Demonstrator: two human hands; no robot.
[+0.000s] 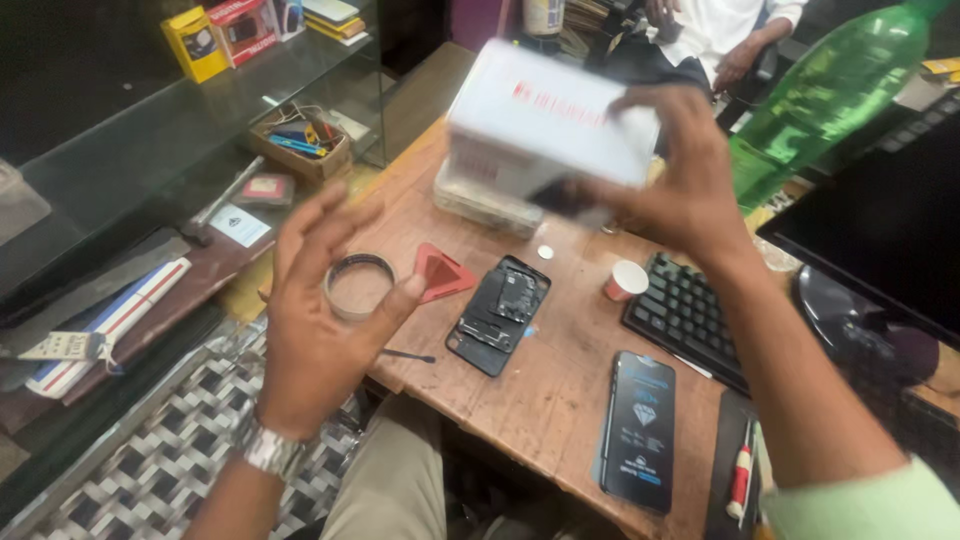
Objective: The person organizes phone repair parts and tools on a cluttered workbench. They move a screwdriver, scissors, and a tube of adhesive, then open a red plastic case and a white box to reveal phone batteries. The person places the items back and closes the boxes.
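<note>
White box up in my right hand, left hand spread beside it.

My right hand (680,190) has its grip clamped on a white cardboard box (545,120) with red print on its top, held above the wooden table (540,390). My left hand (320,300) is apart, fingers open, touching nothing. Below the box lie an opened phone (500,312), a red triangular pick (440,272) and a round tape roll (357,285).

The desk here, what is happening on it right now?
A person sits at a wooden desk. The right hand holds up a white box; the left hand is raised with open fingers above a tape roll. An opened phone lies on the desk, with a dark phone-sized panel nearer the edge.
</note>
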